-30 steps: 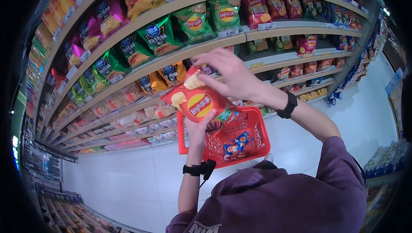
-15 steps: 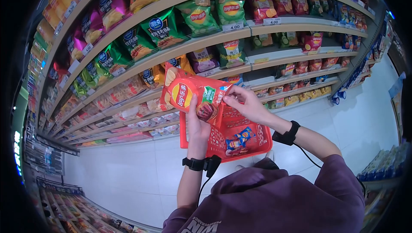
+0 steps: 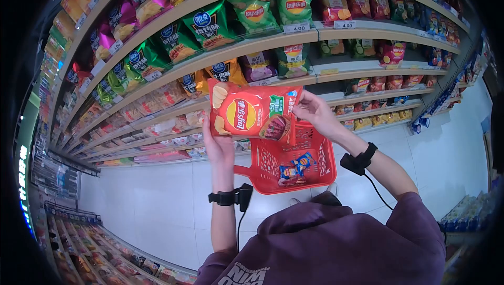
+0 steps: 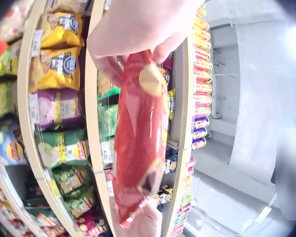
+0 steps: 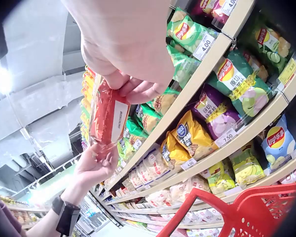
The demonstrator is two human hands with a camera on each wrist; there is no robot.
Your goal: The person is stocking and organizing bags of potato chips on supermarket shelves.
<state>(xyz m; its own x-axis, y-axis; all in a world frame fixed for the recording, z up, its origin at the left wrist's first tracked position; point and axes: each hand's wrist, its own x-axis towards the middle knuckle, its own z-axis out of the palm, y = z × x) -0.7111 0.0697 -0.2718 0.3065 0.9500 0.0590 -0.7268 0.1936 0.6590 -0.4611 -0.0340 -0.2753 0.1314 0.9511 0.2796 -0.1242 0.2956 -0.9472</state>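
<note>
Both hands hold a red Lay's bag (image 3: 257,117) level, its printed front facing the head camera. The left hand (image 3: 218,146) grips its left end, thumb along the edge. At the right end, the right hand (image 3: 315,114) pinches the bag's edge between thumb and fingers. In the left wrist view the bag (image 4: 138,128) appears edge-on beneath the left hand (image 4: 143,29). The right wrist view has the right hand (image 5: 128,54) pinching the bag (image 5: 108,116), with the left hand (image 5: 96,165) at its other end.
A red basket (image 3: 257,172) with small blue packets (image 3: 303,163) and a reddish one stands below the bag on the pale floor (image 3: 157,206). Curved shelves (image 3: 336,34) of snack bags run in front. More racks (image 3: 94,253) are at lower left.
The bag has turned from a tilted pose to level, its front toward the head camera. The right hand moved from the bag's top to its right end, and the left hand shifted left.
</note>
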